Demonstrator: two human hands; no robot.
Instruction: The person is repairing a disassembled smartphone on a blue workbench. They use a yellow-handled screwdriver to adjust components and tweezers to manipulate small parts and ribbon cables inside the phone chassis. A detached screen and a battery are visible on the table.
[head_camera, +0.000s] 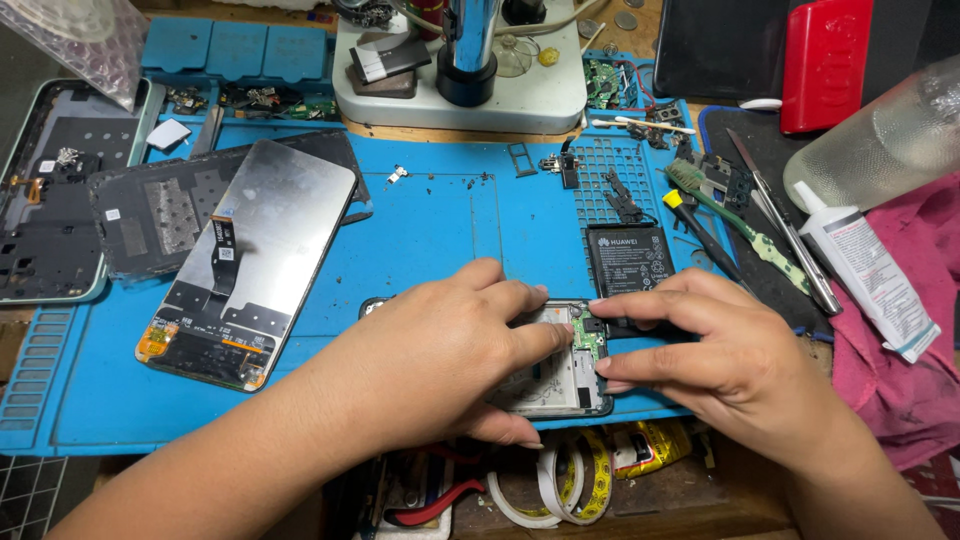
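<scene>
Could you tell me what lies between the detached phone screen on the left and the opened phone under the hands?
In the head view, only bare blue work mat separates the silver-backed detached screen from the opened phone frame.

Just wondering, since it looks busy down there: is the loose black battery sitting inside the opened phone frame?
No: the flat black battery lies on the blue work mat, just beyond the opened phone frame.

I see my left hand (440, 345) and right hand (725, 350) meeting over an opened phone frame (560, 380) at lower centre, fingertips on its green circuit board (588, 340), blue mat (440, 230) beneath.
</scene>
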